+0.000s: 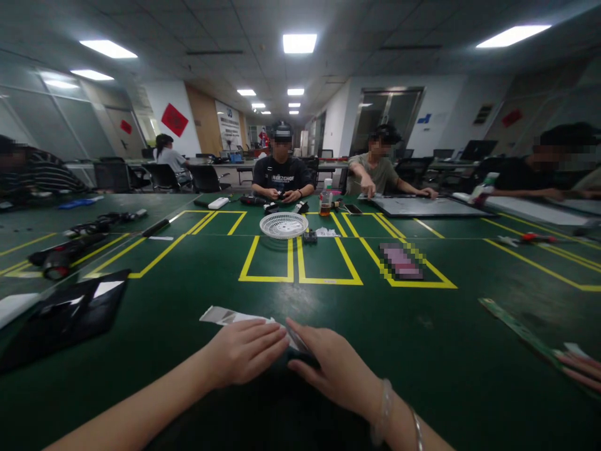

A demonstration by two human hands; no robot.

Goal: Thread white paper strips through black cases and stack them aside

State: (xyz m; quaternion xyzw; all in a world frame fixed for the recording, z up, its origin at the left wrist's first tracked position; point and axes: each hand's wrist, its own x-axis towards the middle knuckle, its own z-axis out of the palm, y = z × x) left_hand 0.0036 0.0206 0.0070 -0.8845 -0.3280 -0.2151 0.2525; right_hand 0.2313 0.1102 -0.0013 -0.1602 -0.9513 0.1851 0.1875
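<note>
Flat and unclenched, the left hand (244,352) lies palm down on a thin, creased white sheet (220,315), gripping nothing. The right hand (331,369) touches it fingertip to fingertip and arches over a small dark object (303,358); I cannot tell whether it grasps that object. Two bracelets (385,407) ring the right wrist, one of pale beads and one of thin metal. Both hands and the sheet rest on the matte green table (422,357), well nearer the camera than the round white slotted fan grille (284,225). Two yellow tape boxes (300,263) lie side by side between the grille and the hands. One clear bottle (325,203) of amber liquid stands just right of the grille, and one glossy black tray (66,316) lies far to its left.
</note>
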